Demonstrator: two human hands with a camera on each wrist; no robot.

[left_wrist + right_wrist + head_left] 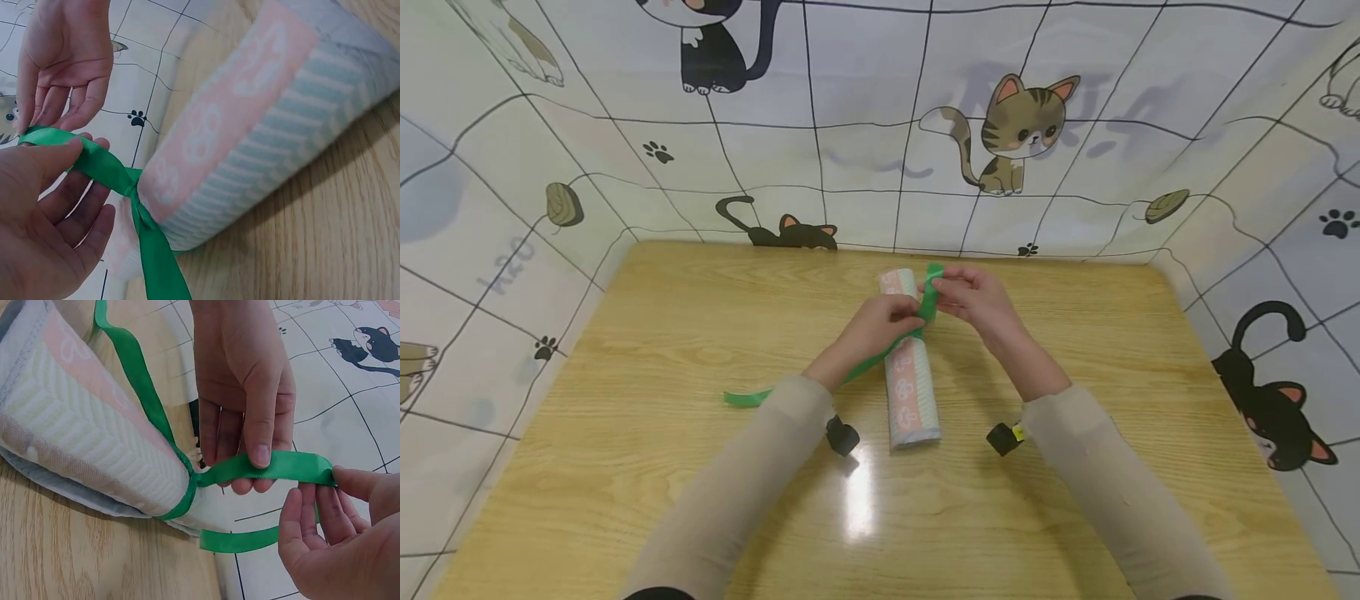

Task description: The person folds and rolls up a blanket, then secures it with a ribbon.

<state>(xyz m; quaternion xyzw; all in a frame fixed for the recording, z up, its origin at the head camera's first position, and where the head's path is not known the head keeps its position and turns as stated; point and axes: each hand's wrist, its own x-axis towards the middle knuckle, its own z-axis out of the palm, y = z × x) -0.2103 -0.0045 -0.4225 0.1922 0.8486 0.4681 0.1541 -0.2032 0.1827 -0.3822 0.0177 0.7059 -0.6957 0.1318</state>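
Note:
A rolled towel [912,392], pink with white motifs beside pale green-striped bands, lies lengthwise on the table. Around it runs a green ribbon [159,262], crossed or knotted on its upper side in the left wrist view. My left hand [877,327] pinches the ribbon between thumb and fingers close to that crossing. Just beyond, my right hand [979,302] pinches the same length of ribbon where it folds over, and a short tail [240,540] hangs beneath. The other ribbon end [745,400] trails left across the table, passing under the left forearm.
The wooden table [662,333] has a shiny glare patch near its front. Cloth with cat drawings [865,150] stands behind it and at both sides. Small black wrist cameras [842,436] hang at the sleeve cuffs.

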